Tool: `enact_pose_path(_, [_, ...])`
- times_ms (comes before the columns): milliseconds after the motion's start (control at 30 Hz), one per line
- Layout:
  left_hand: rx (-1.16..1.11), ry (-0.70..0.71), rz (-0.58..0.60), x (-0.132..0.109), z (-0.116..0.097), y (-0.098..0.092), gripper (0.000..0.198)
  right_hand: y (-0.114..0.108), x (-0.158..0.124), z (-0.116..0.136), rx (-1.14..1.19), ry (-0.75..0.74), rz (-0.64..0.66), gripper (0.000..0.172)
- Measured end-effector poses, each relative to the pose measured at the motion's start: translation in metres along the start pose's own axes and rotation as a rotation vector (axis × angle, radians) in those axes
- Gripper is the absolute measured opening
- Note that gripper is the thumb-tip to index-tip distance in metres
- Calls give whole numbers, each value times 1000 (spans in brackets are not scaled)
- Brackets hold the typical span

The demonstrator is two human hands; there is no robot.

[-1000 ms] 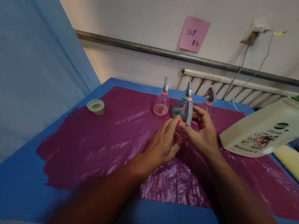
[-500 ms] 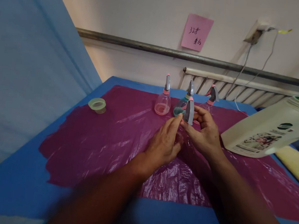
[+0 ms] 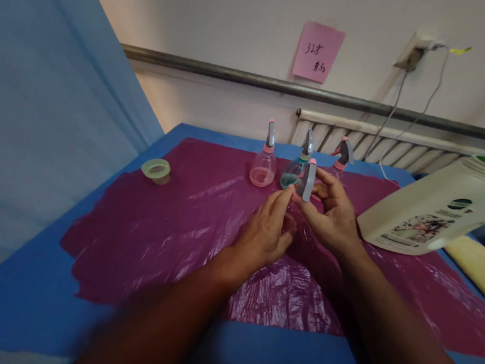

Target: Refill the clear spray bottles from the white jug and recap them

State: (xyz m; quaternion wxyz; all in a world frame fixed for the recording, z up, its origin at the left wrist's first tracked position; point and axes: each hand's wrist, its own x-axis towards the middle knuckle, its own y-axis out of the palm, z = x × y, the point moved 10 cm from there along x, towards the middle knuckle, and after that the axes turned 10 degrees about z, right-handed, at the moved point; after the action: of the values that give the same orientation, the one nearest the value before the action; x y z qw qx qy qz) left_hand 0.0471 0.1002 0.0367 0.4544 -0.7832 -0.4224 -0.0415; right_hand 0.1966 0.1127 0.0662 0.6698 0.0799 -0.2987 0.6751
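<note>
Between my hands stands a spray bottle with a grey and pink spray head (image 3: 307, 181); its body is mostly hidden. My left hand (image 3: 266, 226) wraps round the bottle's body from the left, fingertips near the neck. My right hand (image 3: 333, 215) pinches the spray head at its pink collar, from the right. Behind them are three more spray bottles: one with pink liquid (image 3: 262, 175), one with teal liquid (image 3: 289, 177) and one with a grey and pink head (image 3: 344, 152), partly hidden by my right hand.
A large white jug (image 3: 431, 210) with a green cap leans at the right beside a yellow cloth (image 3: 479, 268). A small green-rimmed tub (image 3: 156, 170) sits at the left on the purple plastic sheet (image 3: 137, 224). A radiator (image 3: 382, 139) runs along the wall.
The spray head between my hands has turned slightly and tilts a little more to the right. Both hands have barely moved.
</note>
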Motion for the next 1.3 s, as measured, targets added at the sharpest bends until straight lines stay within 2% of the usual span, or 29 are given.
enact_pose_path(133, [8, 1, -8, 0, 0, 1, 104, -4, -1, -5, -23, 0, -40, 74])
enact_pose_path(233, [4, -4, -11, 0, 1, 0, 103, -2, -2, -5, -21, -1, -18, 81])
enact_pose_path(400, [-7, 4, 2, -1, -1, 0, 102, 0, -2, -2, 1, -15, 17, 79])
enact_pose_path(700, [6, -18, -4, 1, 4, 7, 100, -8, -3, 1, -54, -13, -45, 77])
enact_pose_path(833, [28, -48, -6, 0, 3, 8, 107, -10, -5, 2, -77, 4, -78, 76])
enact_pose_path(933, [68, 2, -175, -4, -12, -15, 102, -15, -3, 5, -41, 10, -112, 75])
enact_pose_path(1033, [91, 182, -425, -15, -43, -49, 71, -16, 5, 16, -28, -5, -123, 77])
enact_pose_path(1100, [109, 305, -501, -20, -62, -60, 48, -9, 17, 28, -32, -33, -96, 78])
enact_pose_path(1167, [130, 379, -509, -22, -73, -61, 31, 7, 35, 38, -48, -59, -41, 77])
enact_pose_path(1233, [159, 411, -497, -22, -77, -57, 25, 29, 58, 43, -51, -88, 18, 78])
enact_pose_path(1300, [189, 417, -477, -21, -77, -52, 28, 56, 84, 42, -38, -105, 68, 81])
